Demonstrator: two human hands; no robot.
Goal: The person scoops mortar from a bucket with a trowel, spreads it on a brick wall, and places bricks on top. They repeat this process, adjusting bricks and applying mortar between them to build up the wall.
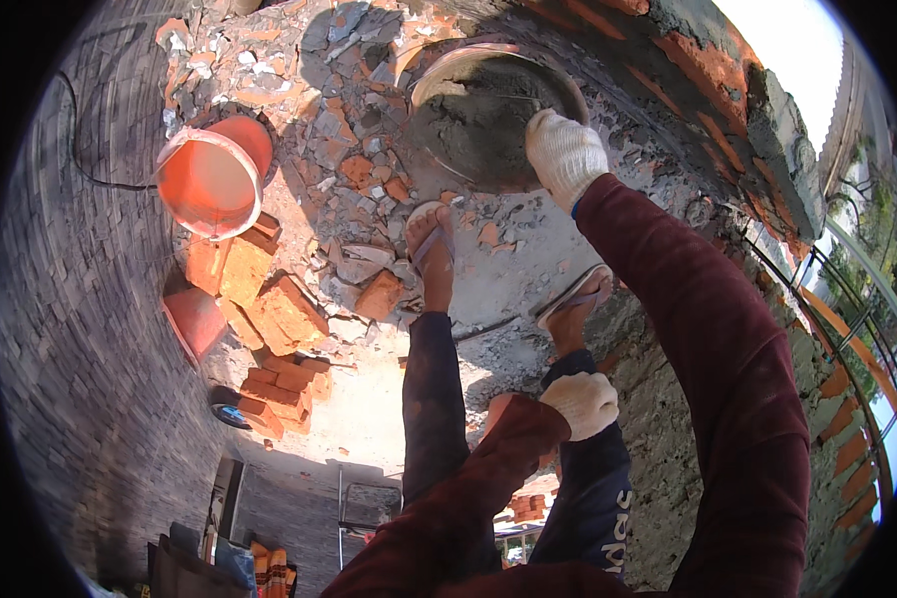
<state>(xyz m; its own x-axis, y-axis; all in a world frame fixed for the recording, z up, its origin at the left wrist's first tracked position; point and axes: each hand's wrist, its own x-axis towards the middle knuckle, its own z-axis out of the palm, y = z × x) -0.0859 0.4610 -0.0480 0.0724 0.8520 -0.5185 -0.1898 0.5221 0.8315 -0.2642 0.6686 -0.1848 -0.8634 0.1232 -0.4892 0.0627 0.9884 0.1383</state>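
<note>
Well, the right hand (pixel 566 154) reaches over a tub (pixel 558 85) of mortar (pixel 478 125).

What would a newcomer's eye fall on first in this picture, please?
Probably the round basin of wet grey mortar at the top centre, with the white-gloved right hand at its right side. Next, the bright orange bucket at the upper left would likely stand out, with loose orange bricks just below it.

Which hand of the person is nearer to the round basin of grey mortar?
Right. The right hand is at the basin's right side; the left hand is farther away, by the right leg.
</note>
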